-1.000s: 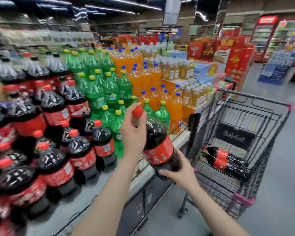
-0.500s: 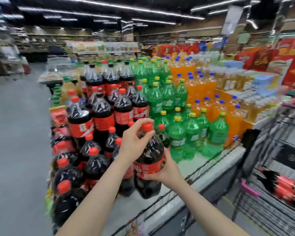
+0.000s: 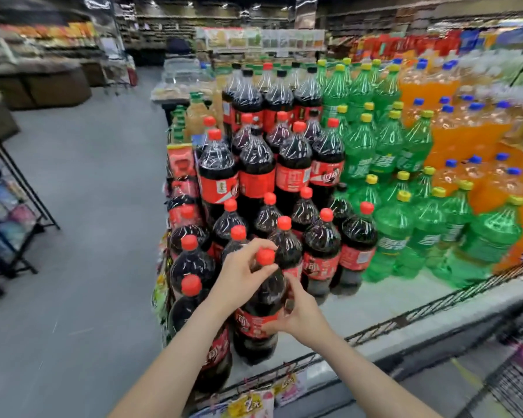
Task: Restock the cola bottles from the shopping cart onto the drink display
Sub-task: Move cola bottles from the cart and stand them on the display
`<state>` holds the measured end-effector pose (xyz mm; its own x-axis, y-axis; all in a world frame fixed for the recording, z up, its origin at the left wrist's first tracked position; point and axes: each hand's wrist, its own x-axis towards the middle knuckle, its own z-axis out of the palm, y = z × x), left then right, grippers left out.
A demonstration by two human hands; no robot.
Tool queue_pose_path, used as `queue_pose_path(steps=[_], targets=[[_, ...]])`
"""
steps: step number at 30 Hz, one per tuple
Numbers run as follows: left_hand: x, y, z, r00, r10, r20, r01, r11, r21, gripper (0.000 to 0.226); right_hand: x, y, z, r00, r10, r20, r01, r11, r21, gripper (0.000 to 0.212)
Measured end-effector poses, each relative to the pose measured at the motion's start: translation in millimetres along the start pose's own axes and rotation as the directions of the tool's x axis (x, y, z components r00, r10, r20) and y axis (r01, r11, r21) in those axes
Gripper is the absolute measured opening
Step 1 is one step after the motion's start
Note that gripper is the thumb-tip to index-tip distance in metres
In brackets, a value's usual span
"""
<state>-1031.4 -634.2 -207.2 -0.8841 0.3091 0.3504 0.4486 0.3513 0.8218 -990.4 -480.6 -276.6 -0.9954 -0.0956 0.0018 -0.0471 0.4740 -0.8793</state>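
A large cola bottle (image 3: 258, 315) with a red cap and red label stands upright at the front of the drink display (image 3: 405, 300), beside other cola bottles. My left hand (image 3: 239, 276) grips its neck just under the cap. My right hand (image 3: 299, 315) holds the bottle's right side at label height. Stacked cola bottles (image 3: 254, 182) fill the display behind it. A corner of the shopping cart (image 3: 520, 384) shows at the bottom right; its inside is out of view.
Green soda bottles (image 3: 402, 236) and orange soda bottles (image 3: 453, 137) stand to the right of the colas. A wire rail (image 3: 420, 312) runs along the display's front edge, with price tags (image 3: 251, 404) hanging below. Grey aisle floor lies left, with a black rack (image 3: 9, 212) at the far left.
Both hands carried the cola bottle from beside the cart leftward and down onto the display's front row. The view swung left, so the cart has nearly left the frame.
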Motion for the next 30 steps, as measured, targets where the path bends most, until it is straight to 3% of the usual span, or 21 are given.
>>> queue_pose_path(steps=[13, 17, 20, 23, 26, 30], targets=[[-15.7, -16.6, -1.7, 0.995, -0.086, 0.050, 0.079, 0.989, 0.128, 0.031, 0.6, 9.4, 13.7, 0.996, 0.054, 0.071, -0.057, 0.997, 0.050, 0.084], [-12.5, 2.4, -17.3, 0.994, -0.036, 0.107, 0.004, 0.959, 0.282, 0.052, 6.2, 1.7, 8.4, 0.992, 0.076, 0.099, -0.076, 0.997, 0.003, 0.079], [-17.5, 14.9, -48.3, 0.993, 0.114, 0.008, -0.111, 0.943, 0.314, 0.051, 8.9, -7.7, 10.8, 0.993, 0.069, 0.098, -0.069, 0.998, -0.004, 0.091], [-33.0, -1.4, -73.8, 0.998, -0.042, -0.054, 0.056, 0.952, 0.300, 0.040, 12.1, -13.2, 18.1, 0.992, 0.105, 0.068, -0.106, 0.994, 0.006, 0.111], [-58.8, -37.4, -73.4, 0.960, -0.260, -0.107, 0.277, 0.940, 0.200, 0.029, 12.0, -16.9, 27.6, 0.993, 0.118, 0.003, -0.118, 0.993, 0.013, 0.095], [-74.7, -57.7, -48.9, 0.893, -0.258, -0.368, 0.312, 0.945, 0.094, 0.012, 8.0, -22.4, 32.3, 0.989, 0.130, -0.074, -0.133, 0.990, -0.044, 0.093]])
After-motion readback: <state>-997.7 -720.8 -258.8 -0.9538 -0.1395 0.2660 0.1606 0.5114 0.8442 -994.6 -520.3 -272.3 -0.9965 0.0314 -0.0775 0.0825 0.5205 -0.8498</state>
